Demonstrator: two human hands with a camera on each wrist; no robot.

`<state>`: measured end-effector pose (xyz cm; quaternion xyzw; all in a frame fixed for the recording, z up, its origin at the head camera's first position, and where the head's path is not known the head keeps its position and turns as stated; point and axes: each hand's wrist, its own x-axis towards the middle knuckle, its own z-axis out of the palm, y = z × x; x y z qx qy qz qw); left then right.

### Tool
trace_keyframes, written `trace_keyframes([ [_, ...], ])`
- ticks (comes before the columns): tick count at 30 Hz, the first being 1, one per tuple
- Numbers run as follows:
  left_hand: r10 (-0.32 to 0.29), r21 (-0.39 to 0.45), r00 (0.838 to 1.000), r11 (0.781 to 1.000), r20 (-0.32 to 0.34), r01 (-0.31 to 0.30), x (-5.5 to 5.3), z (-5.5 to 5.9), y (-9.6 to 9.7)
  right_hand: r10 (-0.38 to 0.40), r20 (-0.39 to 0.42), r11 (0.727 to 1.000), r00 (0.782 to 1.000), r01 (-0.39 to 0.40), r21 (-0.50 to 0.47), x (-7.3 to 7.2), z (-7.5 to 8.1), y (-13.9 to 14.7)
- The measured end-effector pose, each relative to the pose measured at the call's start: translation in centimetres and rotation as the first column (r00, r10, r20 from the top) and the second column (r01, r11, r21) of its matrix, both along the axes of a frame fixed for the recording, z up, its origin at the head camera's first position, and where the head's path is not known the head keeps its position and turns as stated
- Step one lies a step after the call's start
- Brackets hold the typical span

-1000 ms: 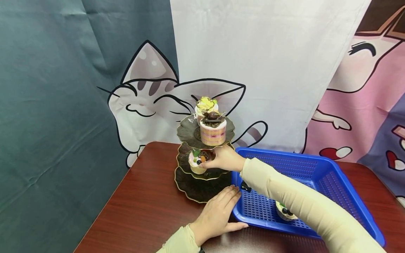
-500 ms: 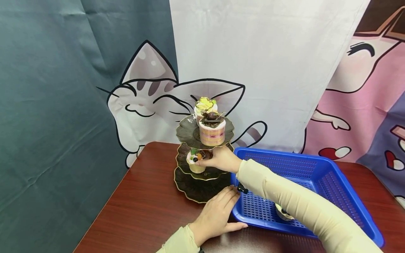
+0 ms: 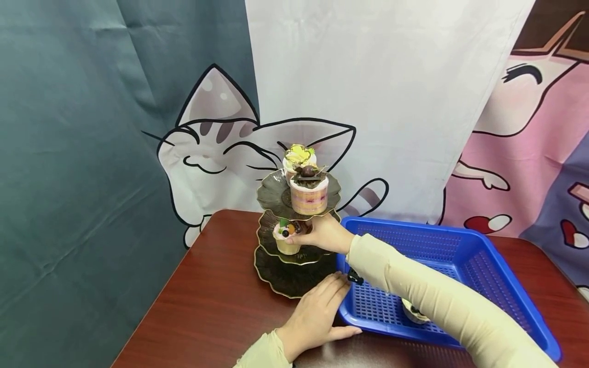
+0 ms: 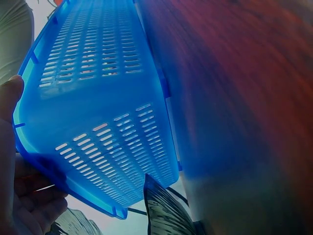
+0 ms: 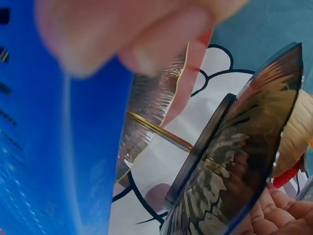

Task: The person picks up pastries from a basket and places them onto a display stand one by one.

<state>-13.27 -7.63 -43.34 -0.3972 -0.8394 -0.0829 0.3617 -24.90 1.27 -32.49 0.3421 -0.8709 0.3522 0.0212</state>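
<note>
My right hand [image 3: 327, 234] reaches under the top tier of a dark three-tier stand [image 3: 274, 191] with scalloped gold rims. It pinches a small cupcake [image 3: 288, 245] at the middle tier; the thumb lies on the near side, and the other fingers are partly hidden behind. Blueberry, orange fruit and a green leaf top the cupcake. In the right wrist view the pale cupcake [image 5: 296, 132] shows at the right edge beyond a plate. My left hand [image 3: 313, 317] rests at the near-left corner of a blue plastic basket [image 3: 499, 271], fingers extended along its side, thumb along its front.
A layered cake with chocolate [image 3: 309, 197] and a yellow-topped cake [image 3: 299, 158] stand on the top tier. Another cupcake [image 3: 415, 312] lies in the basket, partly covered by the right sleeve [image 3: 437, 289]. A cartoon cloth [image 3: 391, 102] hangs behind the brown table [image 3: 184, 306].
The cupcake's toppings have shifted slightly left, and it looks a bit more upright under my right hand. The right forearm has moved slightly left. My left hand stays at the basket corner.
</note>
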Motion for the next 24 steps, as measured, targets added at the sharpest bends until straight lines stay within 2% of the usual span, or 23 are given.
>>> trace_keyframes([
  [9, 0.012, -0.008, 1.000, 1.000, 0.016, -0.012, 0.18, 0.01, 0.00, 0.032, 0.017, 0.999, 0.999, -0.032, -0.017, 0.03, 0.32, 0.27],
  [16, 0.038, -0.016, 0.996, 0.999, 0.083, -0.037, 0.49, 0.07, 0.10, 0.026, 0.047, 1.000, 0.999, -0.027, 0.013, 0.07, 0.56, 0.62],
  [24, 0.053, -0.025, 0.995, 0.998, 0.084, -0.051, 0.59, 0.12, 0.11, 0.034, 0.096, 0.999, 0.995, -0.033, -0.016, -0.11, 0.71, 0.81],
])
